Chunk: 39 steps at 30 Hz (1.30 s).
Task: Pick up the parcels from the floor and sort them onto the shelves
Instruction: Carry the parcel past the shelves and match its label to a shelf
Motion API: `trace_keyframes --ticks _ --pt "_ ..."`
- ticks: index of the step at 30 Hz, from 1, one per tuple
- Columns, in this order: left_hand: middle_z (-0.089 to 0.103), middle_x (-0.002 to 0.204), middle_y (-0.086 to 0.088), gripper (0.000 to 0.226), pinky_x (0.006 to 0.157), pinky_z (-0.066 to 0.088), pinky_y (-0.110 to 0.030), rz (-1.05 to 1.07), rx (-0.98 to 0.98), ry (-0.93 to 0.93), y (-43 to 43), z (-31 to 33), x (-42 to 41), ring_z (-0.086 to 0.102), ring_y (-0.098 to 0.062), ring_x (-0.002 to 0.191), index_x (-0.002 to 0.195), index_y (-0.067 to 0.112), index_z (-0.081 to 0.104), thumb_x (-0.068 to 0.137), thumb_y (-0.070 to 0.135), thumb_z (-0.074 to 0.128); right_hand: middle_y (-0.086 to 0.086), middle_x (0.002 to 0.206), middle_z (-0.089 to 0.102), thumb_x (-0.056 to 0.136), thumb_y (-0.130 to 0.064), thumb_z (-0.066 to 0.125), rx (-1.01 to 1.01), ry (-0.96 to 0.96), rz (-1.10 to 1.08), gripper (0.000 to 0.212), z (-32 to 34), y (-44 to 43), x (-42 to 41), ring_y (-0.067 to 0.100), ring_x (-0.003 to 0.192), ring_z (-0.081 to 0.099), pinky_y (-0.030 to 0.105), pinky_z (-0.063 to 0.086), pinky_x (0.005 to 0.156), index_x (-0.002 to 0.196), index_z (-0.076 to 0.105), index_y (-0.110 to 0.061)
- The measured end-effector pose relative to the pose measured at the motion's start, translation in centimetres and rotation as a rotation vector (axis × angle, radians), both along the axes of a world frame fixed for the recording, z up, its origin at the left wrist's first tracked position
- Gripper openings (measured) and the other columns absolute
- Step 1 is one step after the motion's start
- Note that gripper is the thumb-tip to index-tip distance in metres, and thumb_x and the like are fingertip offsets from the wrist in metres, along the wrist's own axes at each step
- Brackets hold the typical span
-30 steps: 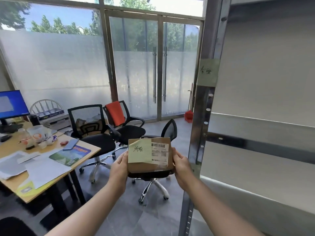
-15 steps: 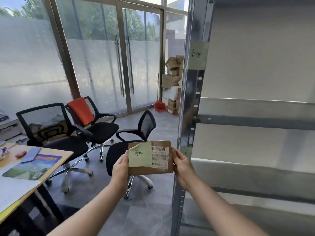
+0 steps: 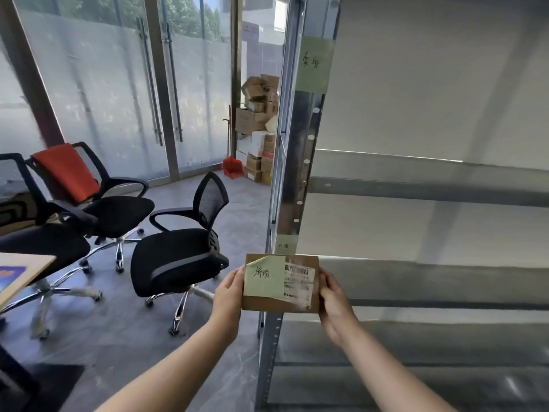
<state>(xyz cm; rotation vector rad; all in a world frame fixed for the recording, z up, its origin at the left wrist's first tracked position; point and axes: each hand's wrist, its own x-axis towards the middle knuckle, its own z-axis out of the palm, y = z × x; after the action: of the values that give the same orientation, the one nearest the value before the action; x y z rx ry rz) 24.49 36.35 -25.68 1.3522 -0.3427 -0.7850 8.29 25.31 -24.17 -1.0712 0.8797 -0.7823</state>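
We see the parcel (image 3: 279, 304) held up in the air, right in front of the metal post (image 3: 292, 173) of the shelves and just under the small green note (image 3: 286, 244) stuck on that post. The left hand (image 3: 228, 295) grips its left side and the right hand (image 3: 334, 298) grips its right side; the fingers behind it are hidden, so we cannot tell how far they wrap round.

The parcel has its own sticky note (image 3: 263, 278) with writing on it, and one corner curls up; we think it could peel off, and then nobody would know where the parcel goes. The writing on the post is tiny; we could read it wrong and pick the wrong shelf (image 3: 416, 275). The hands hold only the edges; if one slips, the thin parcel could tip and fall. The post is very close; a fast push could knock the parcel against it.
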Motion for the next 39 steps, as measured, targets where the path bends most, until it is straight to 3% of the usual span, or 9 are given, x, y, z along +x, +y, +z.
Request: trace_keyframes --ticks 5,11,16,19,26,29,33,39 --pt "0.076 0.103 -0.01 0.029 0.078 0.054 -0.034 -0.049 0.012 0.053 -1.2 -0.9 -1.1 0.068 -0.023 0.094 0.112 0.013 0.07 0.104 0.033 0.051 0.007 0.11 0.075 0.108 -0.026 0.034 -0.006 0.04 -0.031 0.032 -0.9 -1.2 -1.1 0.03 0.107 0.068 0.053 0.053 0.096 0.117 0.064 -0.023" --pt "0.077 0.107 -0.011 0.03 0.086 0.056 -0.042 -0.061 0.033 0.065 -2.9 -1.8 -1.6 0.069 -0.028 0.102 0.114 0.014 0.072 0.104 0.035 0.052 0.009 0.107 0.073 0.109 -0.02 0.033 0.032 0.06 -0.031 0.029 -1.5 -2.6 -1.9 0.03 0.105 0.067 0.053 0.052 0.097 0.114 0.061 -0.024" --pt "0.076 0.109 -0.011 0.032 0.076 0.057 -0.034 -0.088 0.041 0.081 -4.0 -2.4 -2.2 0.07 -0.025 0.1 0.119 0.013 0.07 0.105 0.033 0.05 0.011 0.112 0.072 0.109 -0.017 0.032 0.039 0.062 -0.043 0.031 -2.0 -3.8 -2.4 0.029 0.108 0.066 0.054 0.052 0.098 0.12 0.06 -0.024" --pt "0.076 0.109 -0.011 0.031 0.08 0.058 -0.037 -0.092 0.041 0.09 -4.6 -2.9 -2.5 0.069 -0.025 0.101 0.119 0.014 0.07 0.105 0.033 0.05 0.011 0.115 0.071 0.109 -0.014 0.032 0.052 0.052 -0.039 0.033 -2.3 -4.5 -2.8 0.027 0.108 0.066 0.053 0.052 0.098 0.116 0.062 -0.027" --pt "0.076 0.114 -0.012 0.031 0.098 0.053 -0.051 -0.061 0.031 0.103 -5.9 -3.5 -3.2 0.068 -0.029 0.109 0.119 0.015 0.072 0.104 0.032 0.052 0.006 0.106 0.074 0.107 -0.007 0.033 0.092 0.033 -0.03 0.038 -2.9 -6.2 -3.1 0.022 0.097 0.069 0.05 0.056 0.091 0.116 0.065 -0.026" --pt "0.075 0.115 -0.012 0.03 0.1 0.052 -0.052 -0.037 0.036 0.092 -6.1 -3.9 -3.2 0.067 -0.033 0.114 0.118 0.015 0.072 0.103 0.033 0.053 0.006 0.107 0.074 0.107 -0.007 0.033 0.086 0.019 0.004 0.039 -2.8 -6.7 -3.1 0.023 0.099 0.068 0.051 0.055 0.093 0.113 0.065 -0.027" --pt "0.075 0.114 -0.012 0.031 0.096 0.055 -0.049 -0.027 0.057 0.077 -6.4 -3.7 -3.6 0.067 -0.032 0.112 0.12 0.016 0.071 0.103 0.035 0.053 0.002 0.103 0.076 0.107 -0.009 0.034 0.081 0.03 0.034 0.038 -3.1 -7.4 -3.4 0.018 0.096 0.071 0.044 0.059 0.082 0.115 0.065 -0.03" --pt "0.074 0.117 -0.01 0.03 0.096 0.057 -0.049 -0.019 0.072 0.07 -7.4 -3.5 -5.0 0.068 -0.031 0.113 0.125 0.021 0.067 0.102 0.035 0.056 0.008 0.11 0.074 0.106 -0.008 0.038 0.094 0.031 0.048 0.034 -2.9 -8.9 -5.0 0.025 0.104 0.069 0.052 0.054 0.095 0.109 0.065 -0.029"
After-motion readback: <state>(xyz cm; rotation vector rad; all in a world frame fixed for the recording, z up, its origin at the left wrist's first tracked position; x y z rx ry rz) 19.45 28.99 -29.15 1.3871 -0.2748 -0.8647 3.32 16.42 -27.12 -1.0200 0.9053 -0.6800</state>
